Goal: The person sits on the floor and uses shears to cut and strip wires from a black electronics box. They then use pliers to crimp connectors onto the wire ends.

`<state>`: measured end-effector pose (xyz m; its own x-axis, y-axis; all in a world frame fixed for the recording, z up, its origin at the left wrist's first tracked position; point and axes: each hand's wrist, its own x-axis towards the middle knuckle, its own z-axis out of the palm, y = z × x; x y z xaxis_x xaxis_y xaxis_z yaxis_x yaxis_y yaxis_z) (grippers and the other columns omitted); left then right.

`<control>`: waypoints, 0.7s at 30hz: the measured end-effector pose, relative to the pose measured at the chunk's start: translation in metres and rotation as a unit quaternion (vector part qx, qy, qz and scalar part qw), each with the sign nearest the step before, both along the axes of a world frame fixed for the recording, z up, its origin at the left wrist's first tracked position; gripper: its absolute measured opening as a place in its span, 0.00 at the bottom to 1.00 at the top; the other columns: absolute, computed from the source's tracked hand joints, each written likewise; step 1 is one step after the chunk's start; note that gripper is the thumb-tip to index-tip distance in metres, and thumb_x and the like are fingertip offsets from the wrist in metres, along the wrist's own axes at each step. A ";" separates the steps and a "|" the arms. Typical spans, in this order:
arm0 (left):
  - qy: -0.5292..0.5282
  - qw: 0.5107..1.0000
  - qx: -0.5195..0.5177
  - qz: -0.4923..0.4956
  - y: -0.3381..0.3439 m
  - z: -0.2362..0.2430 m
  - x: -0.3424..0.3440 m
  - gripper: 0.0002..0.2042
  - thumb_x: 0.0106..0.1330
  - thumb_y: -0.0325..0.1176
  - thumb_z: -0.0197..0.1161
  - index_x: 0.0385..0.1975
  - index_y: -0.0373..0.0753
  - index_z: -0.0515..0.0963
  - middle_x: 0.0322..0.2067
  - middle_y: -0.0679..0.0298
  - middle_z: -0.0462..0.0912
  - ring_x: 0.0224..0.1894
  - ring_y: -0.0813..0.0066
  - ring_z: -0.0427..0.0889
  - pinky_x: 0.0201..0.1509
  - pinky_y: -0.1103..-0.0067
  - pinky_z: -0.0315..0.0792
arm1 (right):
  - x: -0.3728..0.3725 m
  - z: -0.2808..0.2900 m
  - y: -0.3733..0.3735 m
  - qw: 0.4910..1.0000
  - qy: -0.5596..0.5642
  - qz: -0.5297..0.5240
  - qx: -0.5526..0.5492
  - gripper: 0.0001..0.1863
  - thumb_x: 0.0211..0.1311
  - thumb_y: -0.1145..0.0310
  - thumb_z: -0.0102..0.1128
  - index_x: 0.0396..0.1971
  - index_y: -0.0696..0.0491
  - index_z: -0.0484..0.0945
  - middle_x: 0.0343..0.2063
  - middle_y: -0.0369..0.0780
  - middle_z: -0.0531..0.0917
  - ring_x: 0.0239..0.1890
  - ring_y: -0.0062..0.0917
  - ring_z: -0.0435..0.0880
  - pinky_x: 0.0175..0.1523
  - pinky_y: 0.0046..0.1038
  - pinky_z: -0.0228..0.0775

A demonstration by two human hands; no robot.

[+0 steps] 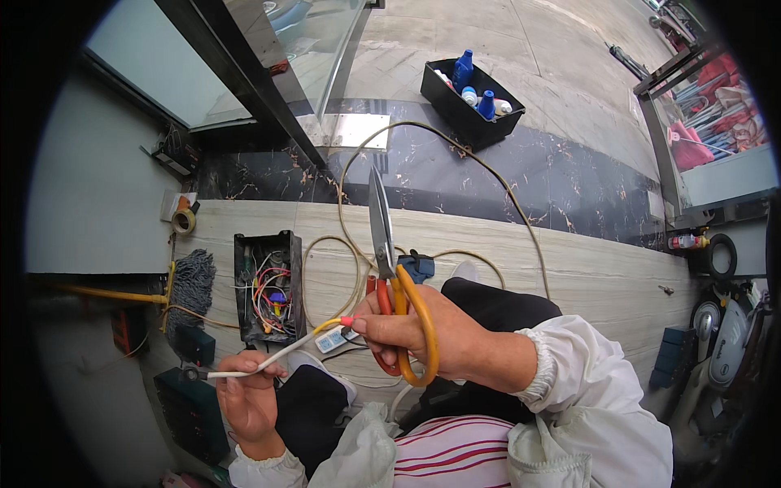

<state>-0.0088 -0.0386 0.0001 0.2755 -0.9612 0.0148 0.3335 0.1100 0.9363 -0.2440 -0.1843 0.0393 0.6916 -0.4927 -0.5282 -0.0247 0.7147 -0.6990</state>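
My right hand (451,337) grips large scissors (382,228), blades upright, with an orange loop handle over my knuckles and red handles beside it. The same hand pinches a cable end with a yellow section and red tip (346,321). My left hand (248,394) holds the white length of that cable (285,351) between its fingers, near a dark round end piece (193,373). A black open box (241,276) of tangled colored wires lies on the floor beyond my left hand. A white labeled object (329,342) is partly hidden behind the cable.
A black bin (464,126) with bottles stands by the doorway. A yellow hose (512,195) loops over the striped stone floor (610,285). A mop head (189,281), tape roll (184,218) and green cases (191,419) are at the left; a scooter (720,350) is at the right.
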 end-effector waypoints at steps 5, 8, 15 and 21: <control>0.087 0.975 0.185 -0.092 -0.009 -0.024 0.015 0.29 0.64 0.49 0.57 0.50 0.26 0.64 0.40 0.42 0.76 0.42 0.55 0.79 0.46 0.67 0.76 | 0.008 -0.028 -0.018 0.996 0.047 0.046 0.065 0.07 0.59 0.68 0.57 0.26 0.56 0.74 0.14 0.30 0.73 0.17 0.11 0.71 0.23 0.16 0.61; 0.074 0.941 0.323 -0.061 -0.026 -0.050 0.043 0.24 0.67 0.44 0.54 0.51 0.27 0.64 0.41 0.46 0.77 0.42 0.62 0.79 0.44 0.71 0.76 | 0.012 -0.056 -0.044 0.991 0.099 -0.015 0.087 0.08 0.61 0.68 0.57 0.28 0.58 0.72 0.14 0.32 0.72 0.16 0.12 0.70 0.22 0.16 0.60; 0.211 0.848 0.462 0.150 -0.089 -0.107 0.079 0.13 0.70 0.37 0.43 0.44 0.35 0.71 0.33 0.61 0.77 0.35 0.72 0.78 0.40 0.77 0.75 | 0.041 -0.085 -0.110 0.965 0.135 -0.132 0.180 0.10 0.64 0.66 0.54 0.27 0.56 0.70 0.15 0.32 0.69 0.16 0.12 0.66 0.22 0.15 0.58; 0.299 0.853 0.427 0.032 -0.097 -0.146 0.042 0.11 0.69 0.34 0.47 0.44 0.35 0.70 0.34 0.57 0.77 0.35 0.71 0.78 0.39 0.74 0.75 | 0.041 -0.079 -0.093 0.943 0.100 -0.174 0.264 0.12 0.64 0.67 0.56 0.23 0.55 0.70 0.13 0.34 0.69 0.15 0.16 0.66 0.21 0.18 0.60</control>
<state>0.0334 -0.1360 -0.1457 0.0409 -0.5336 -0.8447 0.7977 -0.4917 0.3492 -0.2033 -0.2774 -0.0393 0.3974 -0.3038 -0.8659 0.1831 0.9509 -0.2496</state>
